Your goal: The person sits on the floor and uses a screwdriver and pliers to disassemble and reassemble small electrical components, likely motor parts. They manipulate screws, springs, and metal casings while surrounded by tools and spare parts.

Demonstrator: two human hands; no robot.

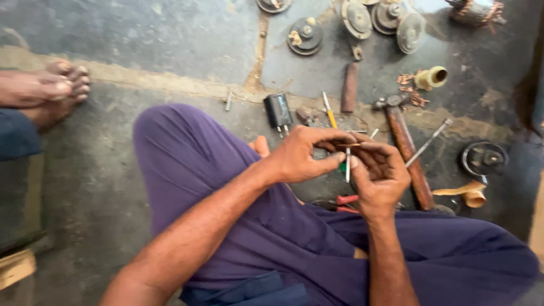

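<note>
Both hands up over the lap, meeting above purple trousers point(226, 187). Left hand point(306, 153) curled, fingers bent down and pinched on a thin brownish strip point(347, 145) running across to the right hand point(378, 170). Right hand closed too, fingertips gripping the other end of that strip, with a slim metal rod point(348, 167) hanging straight down between the two hands; hard to tell which fingers actually carry it.

Just beyond the left hand on the concrete floor point(141, 39), a small black capacitor point(277, 110) and a yellow-handled screwdriver point(329, 116). Past the right hand, a hammer point(405, 141) with a reddish wooden handle, lying touching nothing held. Below the right hand, red-handled pliers point(345, 201) peeking out by the knee. Farther out, round grey motor covers point(357, 20) in a cluster. Well off beyond the left forearm, another person's bare feet point(48, 90).
</note>
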